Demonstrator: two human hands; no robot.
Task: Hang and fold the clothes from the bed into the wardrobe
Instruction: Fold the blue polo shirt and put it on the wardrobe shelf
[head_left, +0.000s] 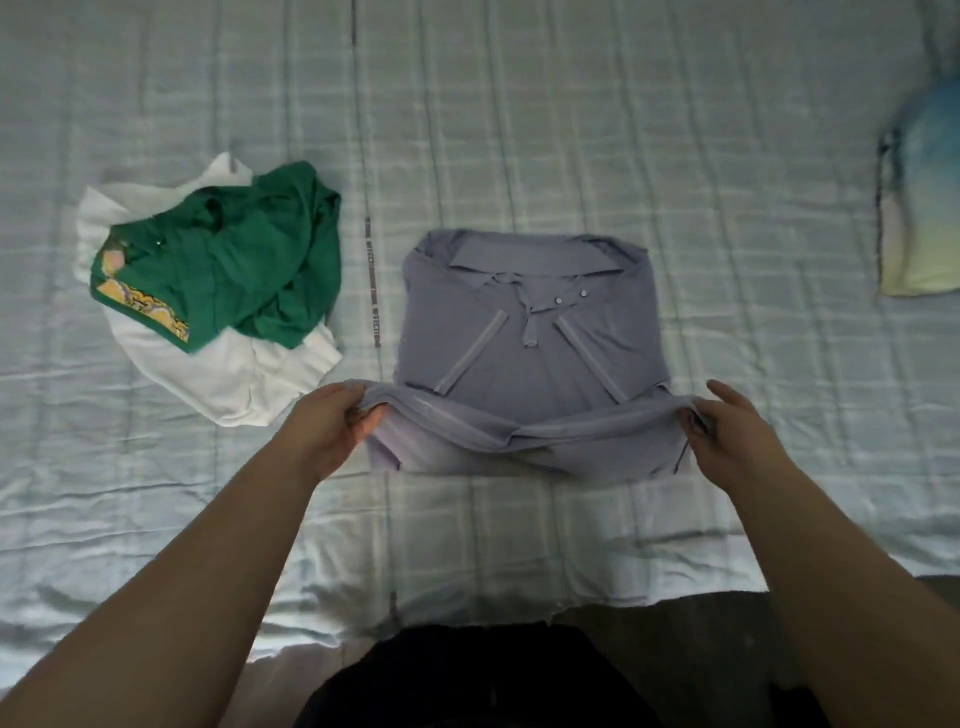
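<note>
**Clothes on bed: one part-folded, two in a heap**

A grey-blue polo shirt (524, 332) lies front up on the bed (571, 104), collar at the far side, both sleeves folded inward across the chest. Its near hem is raised off the cover, gripped at the corners by the left hand (332, 431) and right hand (727, 436). To its left, apart, a crumpled green garment (249, 260) with yellow patterned trim lies on a crumpled white garment (244, 379).

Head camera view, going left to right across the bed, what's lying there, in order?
First the green shirt heaped on a white garment → lavender polo shirt in the middle → pillow at the right edge.
</note>
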